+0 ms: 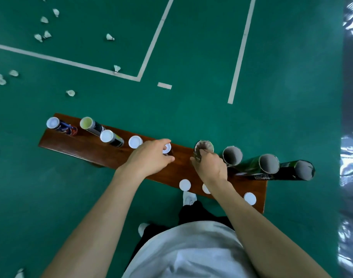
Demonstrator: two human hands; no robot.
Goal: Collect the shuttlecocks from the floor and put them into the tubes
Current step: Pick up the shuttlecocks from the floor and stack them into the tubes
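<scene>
A row of shuttlecock tubes stands on a brown wooden bench (83, 149). My left hand (149, 157) grips a capped tube, fingers curled round its white lid (167, 148). My right hand (209, 165) grips an open tube (204, 146) just below its rim; something greyish shows inside it. To the right stand three open tubes (232, 155), (268, 163), (303, 170). On the left are several capped tubes (53, 123), (106, 136), (135, 141). Several white shuttlecocks lie on the green floor, among them (110, 37), (117, 68), (70, 93).
Three loose white lids (185, 185), (249, 198), (205, 189) lie on the bench's near edge. White court lines (151, 43) cross the green floor. A shiny grey sheet (352, 137) runs along the right edge. My white shoes (189, 198) stand just before the bench.
</scene>
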